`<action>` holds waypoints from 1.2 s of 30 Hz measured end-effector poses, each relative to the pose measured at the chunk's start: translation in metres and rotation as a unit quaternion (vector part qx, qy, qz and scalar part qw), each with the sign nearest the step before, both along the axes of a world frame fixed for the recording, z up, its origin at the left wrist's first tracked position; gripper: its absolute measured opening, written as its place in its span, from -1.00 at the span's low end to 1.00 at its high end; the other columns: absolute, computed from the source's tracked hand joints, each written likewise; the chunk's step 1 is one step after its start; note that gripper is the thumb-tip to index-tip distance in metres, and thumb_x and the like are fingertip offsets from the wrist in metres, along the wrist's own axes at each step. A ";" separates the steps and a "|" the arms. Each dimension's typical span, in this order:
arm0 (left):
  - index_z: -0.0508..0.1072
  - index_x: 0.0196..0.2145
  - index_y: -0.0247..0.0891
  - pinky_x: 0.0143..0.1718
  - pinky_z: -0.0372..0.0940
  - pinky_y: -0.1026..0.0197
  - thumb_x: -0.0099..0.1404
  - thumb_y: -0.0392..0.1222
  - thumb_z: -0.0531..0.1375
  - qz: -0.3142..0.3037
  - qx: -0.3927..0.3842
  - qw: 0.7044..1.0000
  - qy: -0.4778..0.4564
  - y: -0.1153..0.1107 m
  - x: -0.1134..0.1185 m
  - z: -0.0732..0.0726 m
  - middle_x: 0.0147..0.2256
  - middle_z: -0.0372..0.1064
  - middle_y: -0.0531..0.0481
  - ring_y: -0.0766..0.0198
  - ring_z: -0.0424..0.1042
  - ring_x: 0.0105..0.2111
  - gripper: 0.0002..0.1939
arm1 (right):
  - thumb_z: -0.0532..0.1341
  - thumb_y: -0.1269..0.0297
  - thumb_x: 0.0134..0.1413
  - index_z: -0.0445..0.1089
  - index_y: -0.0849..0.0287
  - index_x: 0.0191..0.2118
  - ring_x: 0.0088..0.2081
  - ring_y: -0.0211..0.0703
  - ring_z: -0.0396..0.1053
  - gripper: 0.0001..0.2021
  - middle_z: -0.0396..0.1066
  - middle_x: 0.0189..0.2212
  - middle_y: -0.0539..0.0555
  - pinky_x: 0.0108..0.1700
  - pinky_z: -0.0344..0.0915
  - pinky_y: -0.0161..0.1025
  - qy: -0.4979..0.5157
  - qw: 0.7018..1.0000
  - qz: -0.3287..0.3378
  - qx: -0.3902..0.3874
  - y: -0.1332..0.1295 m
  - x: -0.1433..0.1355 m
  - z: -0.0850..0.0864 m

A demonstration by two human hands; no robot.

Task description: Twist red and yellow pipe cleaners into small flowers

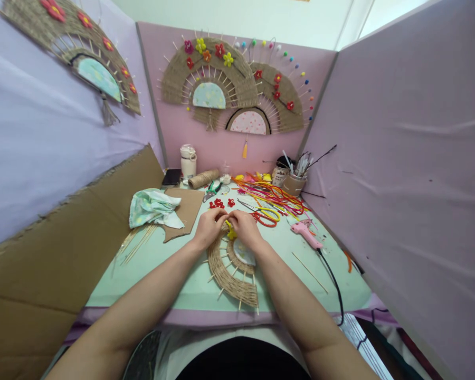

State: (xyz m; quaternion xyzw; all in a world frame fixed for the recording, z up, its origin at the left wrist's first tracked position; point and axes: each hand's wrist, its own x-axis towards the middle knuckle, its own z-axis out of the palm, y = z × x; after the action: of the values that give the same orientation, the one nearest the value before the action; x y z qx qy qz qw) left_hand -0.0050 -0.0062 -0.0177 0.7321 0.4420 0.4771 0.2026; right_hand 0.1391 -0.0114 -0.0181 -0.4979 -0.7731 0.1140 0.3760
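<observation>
A woven twine fan with thin wooden ribs and a pale half-round centre lies on the green tabletop below my hands. My left hand and my right hand meet above the fan's upper end, fingertips pinched together. Something small and yellow, like a flower, shows just beneath the fingers. What the fingertips themselves hold is too small to make out. Small red flowers lie just beyond my hands.
Scissors and bundled coloured stems lie behind my right hand. A pink glue gun with a black cord rests at the right. Patterned cloth and cardboard sit left. A cream bottle stands at the back.
</observation>
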 end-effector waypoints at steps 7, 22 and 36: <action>0.45 -0.42 -0.29 -0.33 0.24 0.25 0.13 -0.08 0.17 0.007 -0.039 0.994 -0.104 0.005 -0.003 0.001 -0.44 0.42 0.00 0.29 0.36 -0.42 -0.79 | 0.19 0.24 -0.02 0.44 0.15 -0.31 -0.35 -0.19 0.38 -0.85 0.48 -0.38 0.04 -0.23 0.25 -0.24 0.180 0.981 0.033 -0.072 0.008 0.005 -0.002; 0.45 -0.43 -0.28 -0.32 0.25 0.24 0.10 -0.06 0.19 0.004 -0.039 0.991 -0.129 0.006 -0.003 0.001 -0.45 0.42 0.00 0.29 0.35 -0.43 -0.79 | 0.15 0.26 0.02 0.43 0.15 -0.42 -0.32 -0.15 0.31 -0.87 0.43 -0.44 0.06 -0.22 0.19 -0.23 0.134 0.990 0.023 -0.025 0.006 0.006 0.004; 0.48 -0.35 -0.30 -0.44 0.23 0.27 -0.05 -0.01 0.29 -0.109 -0.160 0.981 -0.012 0.001 -0.003 0.000 -0.52 0.41 0.01 0.29 0.36 -0.50 -0.65 | 0.08 0.22 0.04 0.32 0.17 -0.44 -0.38 -0.18 0.27 -0.84 0.37 -0.46 0.04 -0.26 0.17 -0.26 0.199 0.978 -0.061 0.007 0.009 0.014 0.006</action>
State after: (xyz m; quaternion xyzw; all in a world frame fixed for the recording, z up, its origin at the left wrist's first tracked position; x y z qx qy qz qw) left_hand -0.0078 -0.0052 -0.0173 0.7286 0.4274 0.3836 0.3732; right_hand 0.1529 -0.0021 -0.0120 -0.5088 -0.6515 0.1826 0.5323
